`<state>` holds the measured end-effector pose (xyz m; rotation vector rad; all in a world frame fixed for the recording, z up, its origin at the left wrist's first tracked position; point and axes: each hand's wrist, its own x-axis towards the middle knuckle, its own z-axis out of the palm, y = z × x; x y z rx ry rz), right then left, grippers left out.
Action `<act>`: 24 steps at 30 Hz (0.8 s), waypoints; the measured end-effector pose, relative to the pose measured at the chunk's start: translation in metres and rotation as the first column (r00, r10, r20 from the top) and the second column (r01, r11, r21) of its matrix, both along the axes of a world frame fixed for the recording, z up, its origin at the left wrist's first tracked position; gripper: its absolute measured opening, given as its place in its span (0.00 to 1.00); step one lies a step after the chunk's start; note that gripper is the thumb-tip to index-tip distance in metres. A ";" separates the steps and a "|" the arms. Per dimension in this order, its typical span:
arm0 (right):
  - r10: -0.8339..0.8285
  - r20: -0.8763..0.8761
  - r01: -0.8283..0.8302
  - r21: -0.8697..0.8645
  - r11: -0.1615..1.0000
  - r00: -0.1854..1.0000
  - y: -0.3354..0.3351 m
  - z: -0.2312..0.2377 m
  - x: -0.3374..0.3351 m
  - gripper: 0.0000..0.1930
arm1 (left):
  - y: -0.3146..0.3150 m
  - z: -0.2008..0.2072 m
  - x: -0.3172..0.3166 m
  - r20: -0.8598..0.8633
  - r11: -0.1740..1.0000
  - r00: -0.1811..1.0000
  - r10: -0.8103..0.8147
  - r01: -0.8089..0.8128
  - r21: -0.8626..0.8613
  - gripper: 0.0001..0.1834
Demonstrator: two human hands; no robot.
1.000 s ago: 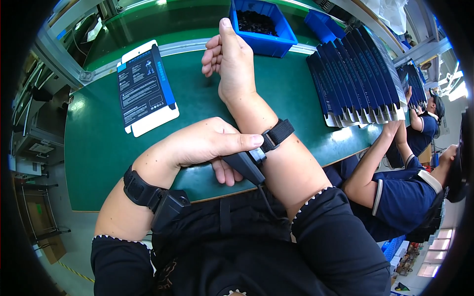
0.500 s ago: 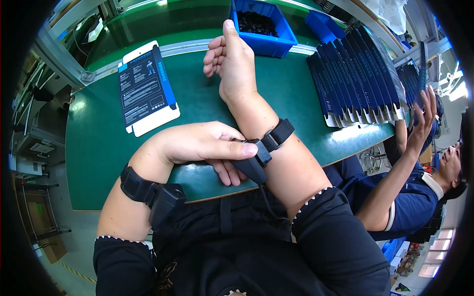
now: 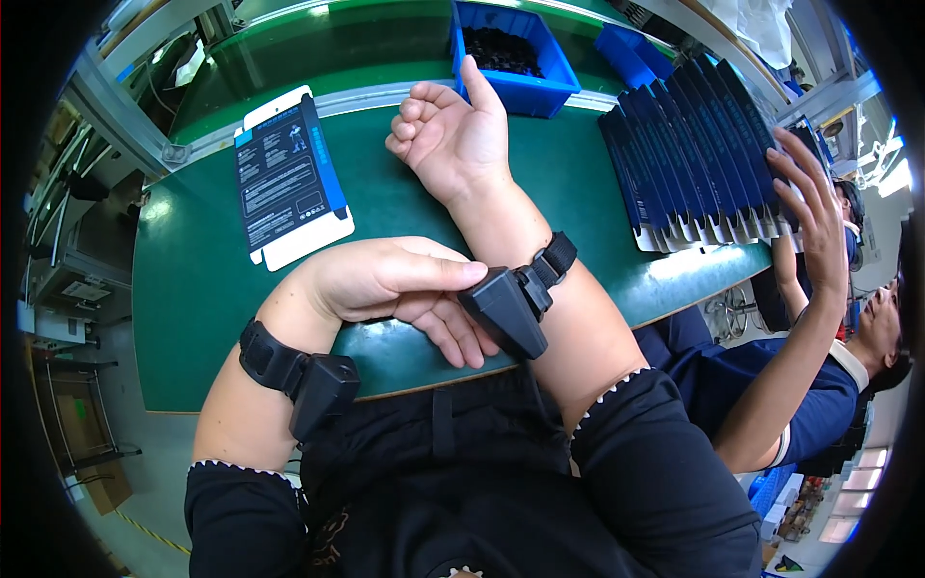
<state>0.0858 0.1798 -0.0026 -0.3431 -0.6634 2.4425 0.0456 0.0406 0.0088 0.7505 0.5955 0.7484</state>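
My left hand [image 3: 405, 289] reaches across to my right wrist. Its thumb tip touches the edge of a black wrist-strapped device [image 3: 505, 310]; the fingers extend loosely below, not wrapped around it. My right hand [image 3: 455, 140] is raised above the table, palm partly up, thumb stretched out and fingers loosely curled, with nothing in it. A black strap [image 3: 554, 258] holds the device on my right forearm. Another black strapped device [image 3: 326, 393] sits on my left forearm. Left of my hands lies a flat dark-blue box [image 3: 289, 178] with white end flaps.
A row of dark-blue boxes [image 3: 689, 159] stands on the green table [image 3: 193, 318] at the right. A co-worker's hand [image 3: 814, 207] is beside them. Behind my right hand is a blue bin [image 3: 535, 91] of small black parts, with another blue bin [image 3: 631, 53] farther right.
My left thumb has slid back from the device's top to its edge, and the device has turned. My right hand has rolled palm-upward. The co-worker's hand has moved to the box row.
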 end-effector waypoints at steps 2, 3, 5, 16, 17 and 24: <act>0.044 -0.026 -0.043 0.029 0.999 0.999 0.000 0.002 0.003 0.29 | 0.002 0.000 0.001 -0.032 1.000 0.999 -0.004 0.004 0.010 0.25; 0.044 -0.026 -0.044 0.030 0.999 0.999 -0.001 0.004 0.003 0.29 | 0.002 0.000 0.001 -0.011 1.000 1.000 -0.017 0.017 0.005 0.24; 0.083 -0.058 -0.081 0.040 0.996 0.995 -0.002 0.008 0.005 0.29 | 0.003 0.002 0.002 0.009 1.000 1.000 -0.030 0.030 0.000 0.24; 0.293 -0.226 -0.274 0.111 0.955 0.929 0.000 0.003 0.001 0.30 | -0.001 -0.003 0.000 0.007 0.998 0.998 -0.066 0.066 0.006 0.19; 0.305 -0.237 -0.285 0.113 0.952 0.922 -0.001 0.003 0.001 0.30 | -0.001 -0.003 0.000 0.007 0.998 0.998 -0.064 0.064 0.005 0.19; 0.283 -0.197 -0.262 0.126 0.957 0.939 -0.003 0.006 -0.001 0.31 | 0.001 0.004 0.006 -0.257 0.995 0.966 0.000 0.027 0.100 0.19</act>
